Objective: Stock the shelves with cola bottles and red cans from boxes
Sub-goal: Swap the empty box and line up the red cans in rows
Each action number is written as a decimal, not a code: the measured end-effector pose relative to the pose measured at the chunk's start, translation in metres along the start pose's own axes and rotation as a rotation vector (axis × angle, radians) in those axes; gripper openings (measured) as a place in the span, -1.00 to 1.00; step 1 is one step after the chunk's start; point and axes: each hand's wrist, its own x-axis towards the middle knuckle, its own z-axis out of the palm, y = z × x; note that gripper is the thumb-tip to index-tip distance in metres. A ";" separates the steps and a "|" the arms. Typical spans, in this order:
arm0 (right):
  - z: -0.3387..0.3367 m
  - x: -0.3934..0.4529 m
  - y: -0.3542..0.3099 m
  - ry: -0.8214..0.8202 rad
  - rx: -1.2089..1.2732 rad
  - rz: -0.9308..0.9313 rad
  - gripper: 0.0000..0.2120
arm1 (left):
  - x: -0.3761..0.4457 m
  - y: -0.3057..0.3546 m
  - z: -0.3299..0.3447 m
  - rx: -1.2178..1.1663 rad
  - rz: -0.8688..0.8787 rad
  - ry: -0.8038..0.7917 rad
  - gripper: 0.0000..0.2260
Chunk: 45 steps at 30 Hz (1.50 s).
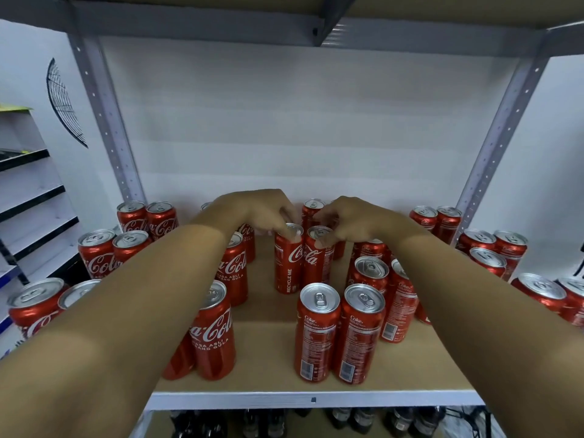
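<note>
Gripping twin red cans by their tops, my left hand [262, 210] holds the left can [288, 260], my right hand [347, 221] the right can [317, 259], mid-shelf [268, 368]; other cans [341, 333] stand at six o'clock.

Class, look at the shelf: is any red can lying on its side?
No: every red can visible on the shelf stands upright, silver top facing up.

Brown shelf board [268, 355] carries many upright red cans [317, 333].

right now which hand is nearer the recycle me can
Left. The left hand grips the top of the recycle me can; the right hand holds the can beside it.
</note>
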 end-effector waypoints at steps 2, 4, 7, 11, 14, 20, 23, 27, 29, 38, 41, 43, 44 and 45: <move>0.001 -0.001 -0.002 0.024 -0.032 0.028 -0.42 | 0.002 -0.002 0.002 -0.019 -0.035 0.043 -0.52; 0.004 0.000 -0.002 0.050 -0.072 0.045 -0.47 | 0.004 -0.002 0.005 0.050 -0.057 0.072 -0.51; 0.004 0.002 -0.002 0.044 -0.084 0.043 -0.54 | 0.005 -0.001 0.005 0.055 -0.038 0.060 -0.60; 0.000 0.004 0.002 -0.030 -0.072 0.018 -0.62 | 0.001 -0.001 0.000 0.003 0.031 -0.006 -0.72; -0.002 0.004 0.004 -0.037 -0.005 0.041 -0.41 | 0.003 -0.005 0.000 -0.060 0.024 -0.003 -0.62; 0.006 0.004 0.002 0.064 -0.074 0.062 -0.50 | 0.010 -0.009 0.007 0.069 -0.036 0.046 -0.51; 0.007 0.004 0.003 0.051 -0.063 0.040 -0.59 | 0.012 -0.012 0.005 0.044 0.016 0.035 -0.60; 0.002 0.001 0.006 -0.033 0.082 0.031 -0.60 | 0.007 -0.018 0.001 -0.068 0.045 -0.014 -0.56; 0.003 0.002 0.006 -0.045 0.130 0.032 -0.52 | 0.005 -0.019 0.002 -0.089 0.045 -0.013 -0.50; 0.016 0.008 0.003 0.072 -0.016 0.008 -0.49 | 0.006 -0.018 0.009 -0.030 0.023 0.085 -0.61; 0.013 0.009 0.006 0.016 0.023 -0.009 -0.52 | 0.004 -0.020 0.006 -0.070 0.049 0.040 -0.65; 0.011 0.007 0.007 -0.010 0.058 -0.014 -0.50 | 0.002 -0.022 0.004 -0.102 0.054 0.012 -0.62; 0.010 0.006 0.007 -0.020 0.081 -0.016 -0.50 | 0.002 -0.023 0.003 -0.112 0.054 0.009 -0.60; 0.010 0.005 0.006 -0.032 0.103 -0.022 -0.51 | 0.002 -0.024 0.003 -0.119 0.057 0.009 -0.59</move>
